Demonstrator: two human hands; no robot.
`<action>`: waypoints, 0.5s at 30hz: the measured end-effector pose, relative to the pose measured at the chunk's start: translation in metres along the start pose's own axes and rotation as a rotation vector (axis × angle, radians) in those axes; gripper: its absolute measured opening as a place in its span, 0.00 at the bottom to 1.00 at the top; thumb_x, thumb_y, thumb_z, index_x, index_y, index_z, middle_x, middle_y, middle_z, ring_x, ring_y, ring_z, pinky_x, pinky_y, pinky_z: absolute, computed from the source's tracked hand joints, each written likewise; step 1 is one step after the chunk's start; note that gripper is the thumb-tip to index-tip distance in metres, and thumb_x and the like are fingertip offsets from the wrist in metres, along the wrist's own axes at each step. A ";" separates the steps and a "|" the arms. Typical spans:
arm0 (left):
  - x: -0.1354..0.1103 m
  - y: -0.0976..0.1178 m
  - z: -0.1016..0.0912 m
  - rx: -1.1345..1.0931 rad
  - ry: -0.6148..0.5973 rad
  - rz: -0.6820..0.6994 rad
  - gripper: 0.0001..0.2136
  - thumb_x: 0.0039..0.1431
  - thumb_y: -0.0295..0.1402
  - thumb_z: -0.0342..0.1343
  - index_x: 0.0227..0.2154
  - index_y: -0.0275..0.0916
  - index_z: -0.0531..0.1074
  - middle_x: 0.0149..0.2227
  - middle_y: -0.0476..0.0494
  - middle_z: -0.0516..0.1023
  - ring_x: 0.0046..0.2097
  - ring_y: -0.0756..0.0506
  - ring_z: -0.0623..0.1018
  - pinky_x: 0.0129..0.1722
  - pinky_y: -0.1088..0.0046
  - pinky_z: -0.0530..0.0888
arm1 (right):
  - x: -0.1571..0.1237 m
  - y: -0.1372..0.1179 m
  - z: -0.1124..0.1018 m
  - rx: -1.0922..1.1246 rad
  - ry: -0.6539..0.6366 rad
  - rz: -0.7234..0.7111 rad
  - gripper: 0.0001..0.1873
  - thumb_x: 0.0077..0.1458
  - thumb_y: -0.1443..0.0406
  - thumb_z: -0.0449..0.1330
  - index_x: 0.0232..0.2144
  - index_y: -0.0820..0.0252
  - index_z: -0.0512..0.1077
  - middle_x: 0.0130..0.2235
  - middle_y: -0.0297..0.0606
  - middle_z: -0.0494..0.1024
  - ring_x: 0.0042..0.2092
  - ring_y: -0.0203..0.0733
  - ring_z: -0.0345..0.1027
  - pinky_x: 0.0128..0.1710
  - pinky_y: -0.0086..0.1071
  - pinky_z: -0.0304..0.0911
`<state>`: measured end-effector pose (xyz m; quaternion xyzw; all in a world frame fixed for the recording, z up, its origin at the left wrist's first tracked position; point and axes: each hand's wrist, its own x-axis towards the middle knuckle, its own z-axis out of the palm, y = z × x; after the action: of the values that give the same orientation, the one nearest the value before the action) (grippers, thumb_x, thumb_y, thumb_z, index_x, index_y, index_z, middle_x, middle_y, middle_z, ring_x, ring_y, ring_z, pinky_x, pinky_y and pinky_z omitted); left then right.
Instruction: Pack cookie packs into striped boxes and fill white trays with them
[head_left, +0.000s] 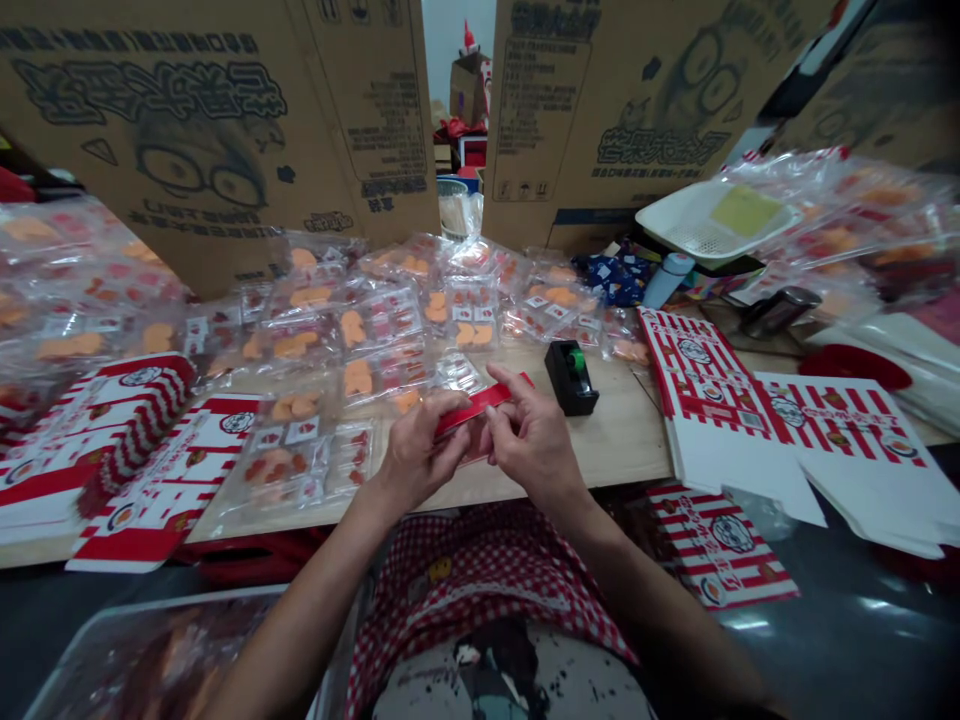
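Between my two hands, above the front edge of the table, is a small flat red piece (pixel 484 400) that looks like folded card. My left hand (pixel 429 440) pinches its left end with thumb and fingers. The fingers of my right hand (pixel 531 428) press on its right end, the index finger lying along the top. My palms hide its lower part. Just beyond my hands lies a clear plastic blister pack (pixel 459 371). A black tape dispenser (pixel 571 378) with a green roll stands to the right of my right hand.
Clear bags of orange and red pieces (pixel 390 335) cover the back of the table (pixel 626 440). Red-striped flat cartons lie at left (pixel 142 440) and right (pixel 709 380). Large cardboard boxes (pixel 300 110) stand behind. A white basket (pixel 720 215) is back right; a plastic tub (pixel 165 610) sits lower left.
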<state>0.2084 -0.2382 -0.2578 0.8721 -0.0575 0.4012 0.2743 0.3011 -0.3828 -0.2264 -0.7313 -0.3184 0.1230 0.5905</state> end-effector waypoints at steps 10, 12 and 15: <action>0.013 0.003 -0.007 -0.080 -0.069 -0.012 0.14 0.66 0.25 0.55 0.52 0.39 0.75 0.47 0.39 0.80 0.47 0.46 0.81 0.45 0.70 0.77 | 0.004 0.015 0.005 0.058 -0.020 0.001 0.36 0.56 0.70 0.55 0.67 0.61 0.59 0.23 0.28 0.72 0.23 0.37 0.65 0.25 0.30 0.63; 0.014 0.003 -0.007 -0.106 -0.071 -0.033 0.13 0.66 0.25 0.55 0.51 0.39 0.76 0.46 0.39 0.81 0.46 0.46 0.81 0.45 0.70 0.77 | 0.004 0.017 0.007 0.021 -0.014 0.013 0.40 0.54 0.72 0.55 0.69 0.58 0.56 0.24 0.29 0.72 0.23 0.37 0.66 0.25 0.31 0.64; 0.016 0.001 -0.012 -0.093 -0.052 -0.069 0.12 0.66 0.27 0.56 0.50 0.40 0.77 0.46 0.40 0.81 0.46 0.46 0.81 0.46 0.70 0.77 | 0.001 0.014 0.001 0.017 -0.027 -0.014 0.41 0.57 0.71 0.55 0.71 0.56 0.51 0.22 0.27 0.70 0.21 0.38 0.63 0.22 0.31 0.62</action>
<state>0.2110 -0.2310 -0.2397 0.8701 -0.0530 0.3653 0.3266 0.3057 -0.3833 -0.2401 -0.7223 -0.3303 0.1313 0.5933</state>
